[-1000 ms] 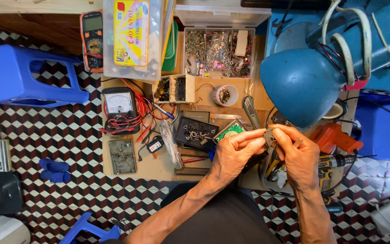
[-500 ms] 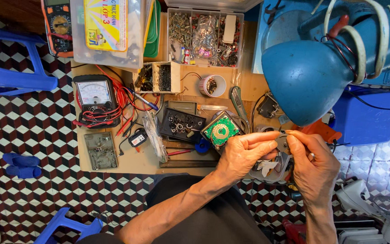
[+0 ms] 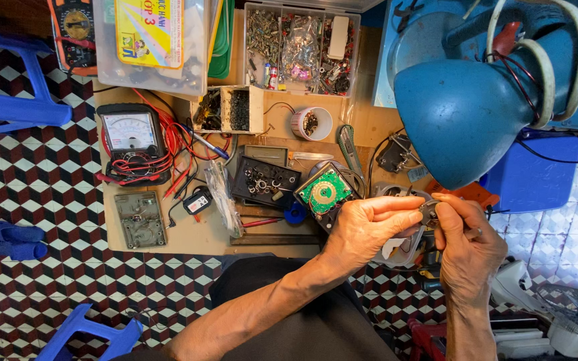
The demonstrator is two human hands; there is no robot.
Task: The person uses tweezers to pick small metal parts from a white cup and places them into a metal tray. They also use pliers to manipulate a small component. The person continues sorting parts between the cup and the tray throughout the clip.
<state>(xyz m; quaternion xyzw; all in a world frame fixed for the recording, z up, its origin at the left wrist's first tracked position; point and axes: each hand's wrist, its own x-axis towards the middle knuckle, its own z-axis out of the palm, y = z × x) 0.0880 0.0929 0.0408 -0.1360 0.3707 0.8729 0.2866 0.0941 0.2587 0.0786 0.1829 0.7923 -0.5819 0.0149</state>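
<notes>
Both hands met at the near right edge of the tabletop (image 3: 168, 237), under the blue lamp shade (image 3: 463, 113). The left hand (image 3: 362, 230) was curled, its fingertips pinching a small dark round part (image 3: 429, 212); the right hand (image 3: 466, 244) closed on the same part from the other side, thumb and forefinger on its rim. The part was held in the air between the two hands, just right of the green round circuit board (image 3: 326, 192) lying in its black housing. Judged step: close handling or fitting of this small part, with the rest of the opened unit waiting on the tabletop. Any next move would call for fine fingertip control and a steady grip, since the part was small and held over a cluttered edge. Further left lay a black tray of metal rings (image 3: 264, 182), an analogue meter (image 3: 130, 134) with red leads, and a grey plate (image 3: 140, 219); at the far side stood a clear parts box (image 3: 302, 40) and a white cup (image 3: 312, 123). Hard to make out: what the part was, whether a wire or tool ran between the fingers, and what lay beneath the hands. The lamp shade hid the far right of the bench; the right forearm was cut off at the bottom edge.
</notes>
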